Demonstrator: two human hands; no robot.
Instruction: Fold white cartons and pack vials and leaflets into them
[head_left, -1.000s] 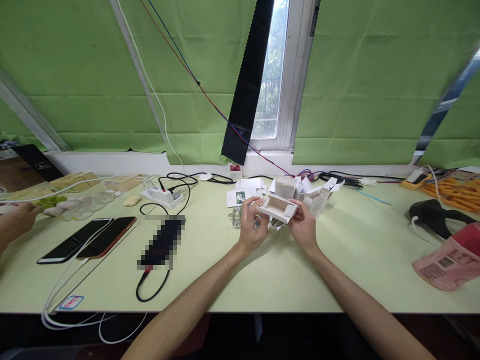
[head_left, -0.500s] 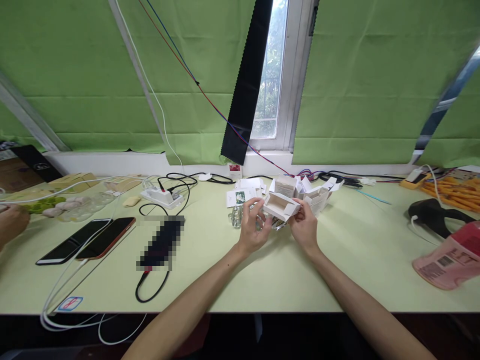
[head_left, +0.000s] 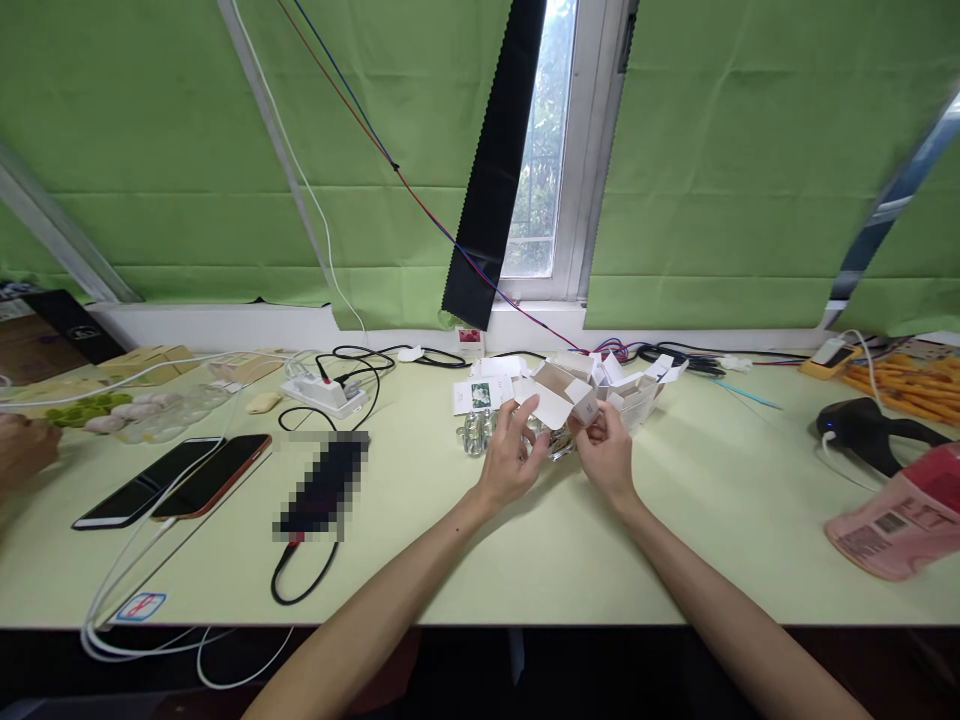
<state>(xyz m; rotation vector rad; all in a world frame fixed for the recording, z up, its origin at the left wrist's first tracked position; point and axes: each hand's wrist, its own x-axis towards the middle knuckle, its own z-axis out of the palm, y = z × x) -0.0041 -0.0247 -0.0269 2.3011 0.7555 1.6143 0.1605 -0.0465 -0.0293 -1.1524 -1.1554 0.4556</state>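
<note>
A small white cardboard box (head_left: 564, 385) with an unfolded end flap tilts above the table, its brownish inside showing. My right hand (head_left: 607, 455) is closed on the box's right end, thumb and fingers pinching its edge. At the flap on the left side is my left hand (head_left: 510, 460), fingers curved and apart; whether a fingertip touches the flap I cannot tell. Under and beside the box lie silvery clear blister packs (head_left: 474, 434), partly hidden by my left hand. Behind them lies a white card with a flower picture (head_left: 481, 395).
More opened white boxes (head_left: 637, 395) stand just behind my right hand. A power strip (head_left: 324, 395), phones (head_left: 214, 478) and cables lie to the left, where another person's hand (head_left: 28, 445) shows. On the right are a pink container (head_left: 896, 515) and a black handheld device (head_left: 855, 430).
The box has tipped and turned, so its flap now points left and its end faces me. My left fingers have loosened from its left edge; both hands stay in nearly the same place.
</note>
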